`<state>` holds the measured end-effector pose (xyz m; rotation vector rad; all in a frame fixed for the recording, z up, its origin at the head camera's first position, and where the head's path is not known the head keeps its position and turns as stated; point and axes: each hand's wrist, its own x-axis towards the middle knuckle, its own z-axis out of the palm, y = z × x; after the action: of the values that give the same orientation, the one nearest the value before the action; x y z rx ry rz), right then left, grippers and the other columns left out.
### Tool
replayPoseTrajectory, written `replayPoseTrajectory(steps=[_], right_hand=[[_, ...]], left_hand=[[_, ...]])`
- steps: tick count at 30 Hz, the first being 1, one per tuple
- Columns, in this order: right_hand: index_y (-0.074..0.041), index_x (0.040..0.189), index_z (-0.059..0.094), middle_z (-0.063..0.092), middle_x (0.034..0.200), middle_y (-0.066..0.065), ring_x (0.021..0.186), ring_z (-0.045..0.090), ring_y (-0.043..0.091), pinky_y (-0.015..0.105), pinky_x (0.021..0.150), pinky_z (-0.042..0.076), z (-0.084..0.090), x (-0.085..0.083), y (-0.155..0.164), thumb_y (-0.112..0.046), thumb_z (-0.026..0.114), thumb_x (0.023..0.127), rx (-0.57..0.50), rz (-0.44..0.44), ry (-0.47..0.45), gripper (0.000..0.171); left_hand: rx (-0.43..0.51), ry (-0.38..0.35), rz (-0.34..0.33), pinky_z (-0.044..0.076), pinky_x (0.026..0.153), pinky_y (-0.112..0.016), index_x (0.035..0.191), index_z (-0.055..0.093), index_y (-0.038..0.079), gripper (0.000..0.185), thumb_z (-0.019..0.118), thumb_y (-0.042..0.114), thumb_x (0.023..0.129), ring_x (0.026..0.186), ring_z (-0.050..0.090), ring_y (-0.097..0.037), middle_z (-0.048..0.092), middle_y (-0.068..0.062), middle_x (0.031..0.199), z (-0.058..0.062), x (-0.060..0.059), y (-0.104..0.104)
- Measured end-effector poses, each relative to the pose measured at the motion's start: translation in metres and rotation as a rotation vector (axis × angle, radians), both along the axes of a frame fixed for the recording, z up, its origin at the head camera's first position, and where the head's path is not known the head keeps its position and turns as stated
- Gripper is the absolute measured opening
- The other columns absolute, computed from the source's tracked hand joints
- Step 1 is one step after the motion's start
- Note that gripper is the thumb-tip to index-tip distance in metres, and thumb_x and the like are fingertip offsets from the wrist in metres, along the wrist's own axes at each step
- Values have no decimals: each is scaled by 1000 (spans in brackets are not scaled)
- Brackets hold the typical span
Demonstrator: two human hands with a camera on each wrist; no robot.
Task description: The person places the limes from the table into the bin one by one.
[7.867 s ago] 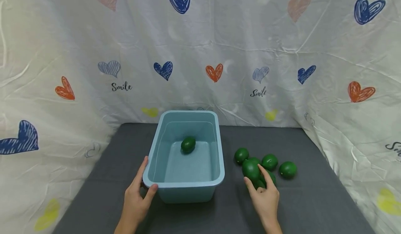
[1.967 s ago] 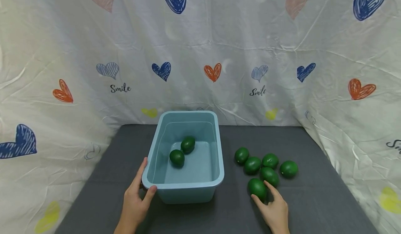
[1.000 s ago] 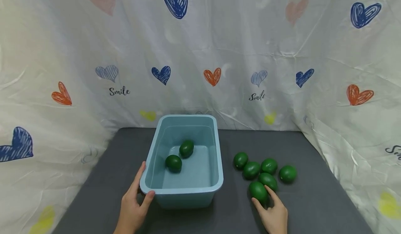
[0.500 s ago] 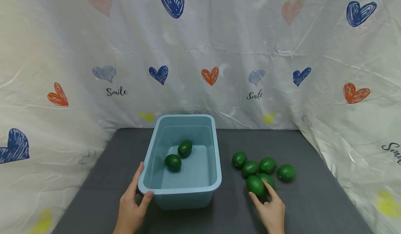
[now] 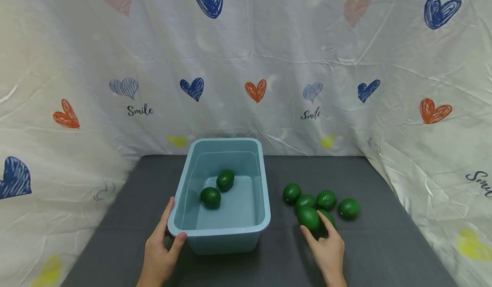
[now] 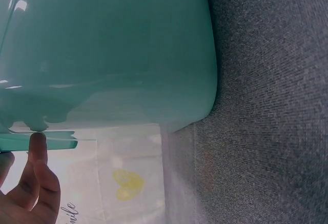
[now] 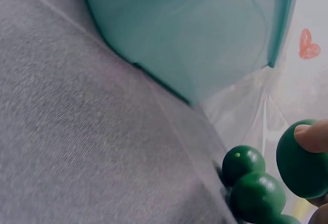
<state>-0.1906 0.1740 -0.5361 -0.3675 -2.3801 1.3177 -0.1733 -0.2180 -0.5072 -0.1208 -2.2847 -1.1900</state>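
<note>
A lime [image 5: 308,218], dark green and smooth, is pinched between the thumb and fingers of my right hand [image 5: 328,250]. It is raised above the table, as the right wrist view shows, and overlaps other limes in the head view. My left hand [image 5: 159,250] holds the near left corner of a blue plastic tub [image 5: 219,232], thumb at the front rim and fingers along the left side. In the left wrist view a fingertip [image 6: 37,142] meets the outside of the rim. Inside the tub lie two limes, one farther back [image 5: 225,180] and one to its left [image 5: 210,197].
Several loose limes [image 5: 326,200] lie grouped on the dark grey table [image 5: 380,244], to the right of the tub. A white curtain [image 5: 226,35] printed with hearts hangs behind the table and along both sides.
Earlier the tub held one lime; now it holds two. My right hand has since taken the nearest lime, lifting it up and slightly left. My left hand stays at the tub's corner.
</note>
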Motion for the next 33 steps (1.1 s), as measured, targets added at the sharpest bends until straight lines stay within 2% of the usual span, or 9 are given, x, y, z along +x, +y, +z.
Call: replayPoseTrajectory(steps=[8, 15, 22, 29, 33], right_hand=[[-13, 145, 66, 37, 40, -11, 32, 28, 2, 23, 37, 29, 8, -3, -4, -29, 90, 87, -10, -1, 43, 64], [-14, 146, 65, 36, 41, -8, 31, 26, 1, 22, 36, 28, 19, -8, -9, -29, 89, 88, -33, 29, 85, 64], [-15, 146, 65, 38, 40, -7, 29, 26, 1, 22, 34, 27, 28, -13, -16, -27, 90, 88, -50, 62, 129, 65], [-17, 146, 66, 37, 39, -9, 30, 26, 1, 23, 33, 27, 35, -14, -21, -25, 91, 86, -46, 54, 164, 65], [-18, 146, 66, 37, 39, -10, 31, 26, 1, 23, 34, 28, 44, -16, -25, -29, 91, 86, -55, 62, 185, 66]], left_hand=[[-8, -12, 3, 42, 86, -7, 168, 34, 29, 86, 75, 9, 96, 120, 50, 10, 47, -3, 165, 0, 1, -1], [-4, -11, 1, 40, 91, -4, 168, 34, 27, 86, 76, 7, 95, 126, 47, 12, 45, -3, 166, 1, 2, 0], [-17, -5, 8, 44, 79, -10, 168, 32, 32, 85, 74, 11, 98, 114, 51, 10, 47, -6, 164, 2, 2, 0], [-8, -5, 0, 39, 91, -5, 168, 33, 29, 84, 74, 9, 97, 129, 45, 15, 45, -6, 165, 1, 2, 0], [-9, -10, 5, 39, 91, -4, 168, 33, 30, 85, 74, 8, 97, 130, 44, 16, 45, -5, 166, 1, 3, -1]])
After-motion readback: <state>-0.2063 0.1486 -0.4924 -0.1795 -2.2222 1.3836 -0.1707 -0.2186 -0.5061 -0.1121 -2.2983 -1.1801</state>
